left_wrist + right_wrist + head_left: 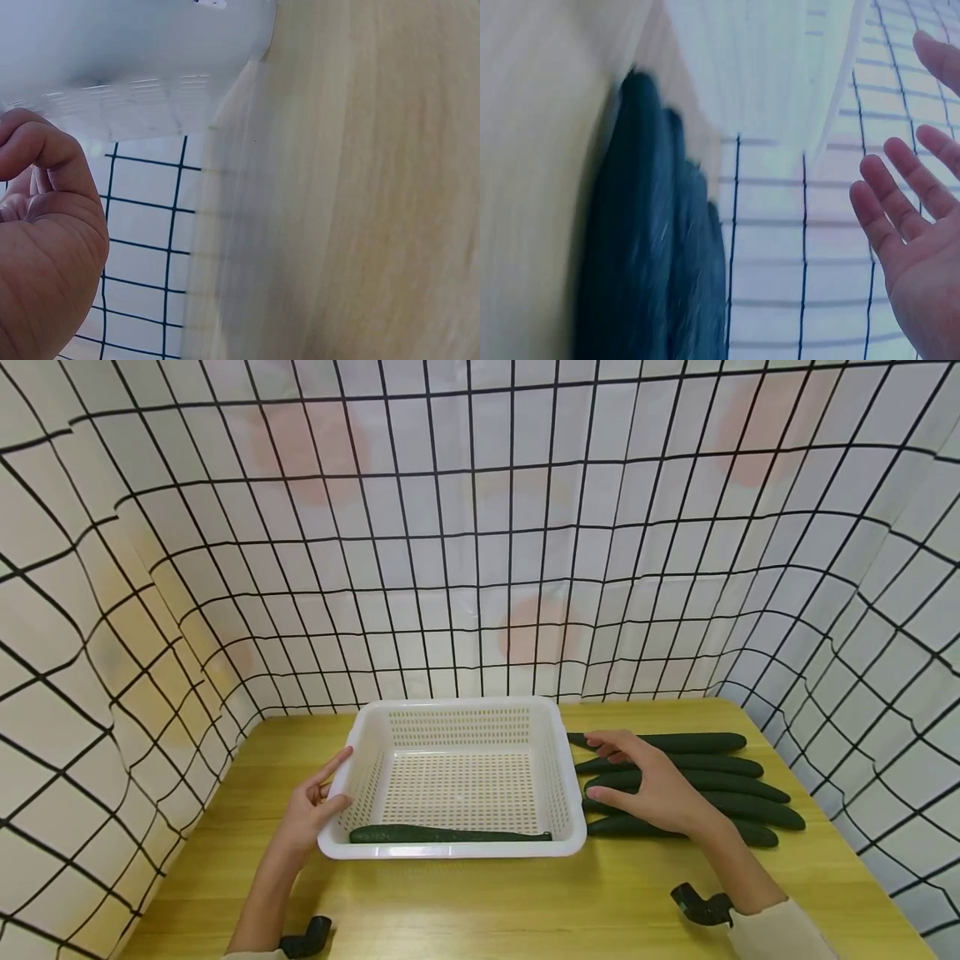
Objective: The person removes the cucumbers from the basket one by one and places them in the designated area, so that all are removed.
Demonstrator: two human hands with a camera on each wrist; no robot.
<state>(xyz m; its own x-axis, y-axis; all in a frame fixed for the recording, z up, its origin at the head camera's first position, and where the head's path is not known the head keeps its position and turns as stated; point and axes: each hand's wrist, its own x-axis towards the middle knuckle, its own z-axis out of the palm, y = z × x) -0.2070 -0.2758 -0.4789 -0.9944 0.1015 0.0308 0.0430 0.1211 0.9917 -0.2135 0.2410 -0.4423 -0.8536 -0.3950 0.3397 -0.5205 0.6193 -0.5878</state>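
Observation:
A white plastic basket (457, 852) with slotted walls stands on the table, one cucumber (450, 834) lying along its near side. My left hand (306, 814) holds the basket's left rim, thumb at the edge and other fingers along the outer side. In the left wrist view, its fingers curl against the basket wall (150, 97). Over the left part of several cucumbers (742, 787), right of the basket, hovers my right hand (660, 789), fingers spread and holding nothing. The right wrist view shows its palm and separated fingers apart from the dark cucumbers (634, 225).
The yellow wood-grain table (465, 910) carries everything. A white cloth with a black grid (495, 552) rises behind it and along both sides. Black angled pieces sit at the left wrist (307, 939) and right wrist (701, 906).

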